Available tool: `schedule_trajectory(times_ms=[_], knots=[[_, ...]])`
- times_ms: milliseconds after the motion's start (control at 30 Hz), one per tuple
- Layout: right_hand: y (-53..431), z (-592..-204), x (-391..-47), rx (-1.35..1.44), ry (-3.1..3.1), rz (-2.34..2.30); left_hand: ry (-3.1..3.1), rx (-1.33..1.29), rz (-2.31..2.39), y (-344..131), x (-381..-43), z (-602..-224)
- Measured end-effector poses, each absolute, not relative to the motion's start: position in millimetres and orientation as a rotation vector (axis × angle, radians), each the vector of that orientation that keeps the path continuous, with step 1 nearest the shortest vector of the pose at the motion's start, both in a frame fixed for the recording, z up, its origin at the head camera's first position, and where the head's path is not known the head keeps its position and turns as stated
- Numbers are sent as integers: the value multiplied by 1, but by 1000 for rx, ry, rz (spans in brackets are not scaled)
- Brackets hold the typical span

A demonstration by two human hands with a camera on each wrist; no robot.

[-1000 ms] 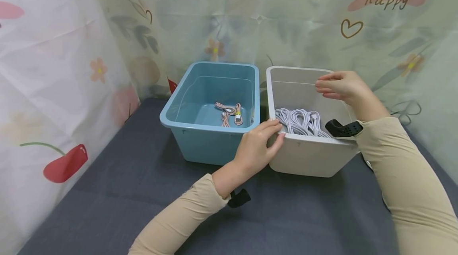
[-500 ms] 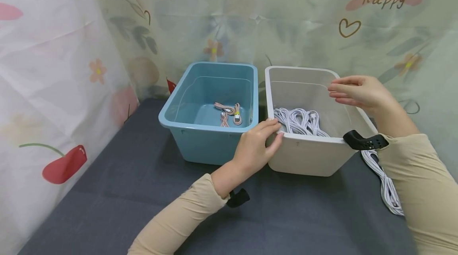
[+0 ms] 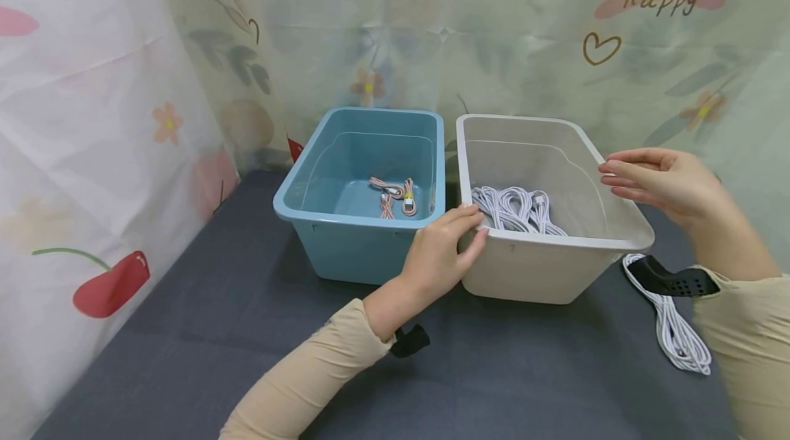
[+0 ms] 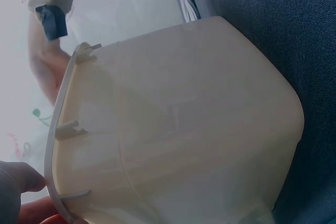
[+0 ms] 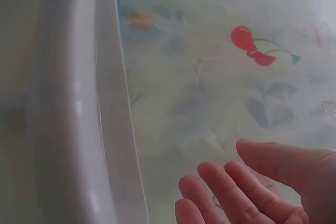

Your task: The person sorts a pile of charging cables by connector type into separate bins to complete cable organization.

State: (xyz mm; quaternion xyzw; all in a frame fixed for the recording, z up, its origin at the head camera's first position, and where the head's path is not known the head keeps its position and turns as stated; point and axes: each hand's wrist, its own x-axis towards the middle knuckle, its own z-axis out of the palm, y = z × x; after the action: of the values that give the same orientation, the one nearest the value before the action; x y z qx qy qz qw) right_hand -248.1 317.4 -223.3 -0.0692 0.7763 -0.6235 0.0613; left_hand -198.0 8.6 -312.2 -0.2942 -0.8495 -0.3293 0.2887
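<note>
My left hand grips the near left corner of a white plastic bin, thumb and fingers at its rim. The left wrist view shows the bin's wall close up, with the thumb against the rim. Inside the bin, coiled white cables lie toward the left. My right hand is raised beside the bin's right rim, fingers extended and holding nothing. On the table below it lies a bundled white cable, partly covered by the wrist strap.
A blue bin stands just left of the white one, holding several small pinkish cable bundles. Both bins sit on a dark cloth-covered table. A printed curtain hangs close behind and along the left side.
My right hand has moved from over the white bin out to the right and slightly down, uncovering the bundled cable on the table. The left hand stays on the rim.
</note>
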Motion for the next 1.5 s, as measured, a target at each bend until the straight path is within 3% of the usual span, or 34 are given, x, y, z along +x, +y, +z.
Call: schedule_trajectory(times_ms=[433,1033,1500], knots=[[340,-244,-219,-187,2438,-1933,-2275,-784,-865,9,-197,-313],[378,-297,-189,-297,2181,-2376,-2265,-788,-863,9,-197,-314],[398,-334,-181,-157,2136,-2358,-2263,-791,-868,8,-197,-314]])
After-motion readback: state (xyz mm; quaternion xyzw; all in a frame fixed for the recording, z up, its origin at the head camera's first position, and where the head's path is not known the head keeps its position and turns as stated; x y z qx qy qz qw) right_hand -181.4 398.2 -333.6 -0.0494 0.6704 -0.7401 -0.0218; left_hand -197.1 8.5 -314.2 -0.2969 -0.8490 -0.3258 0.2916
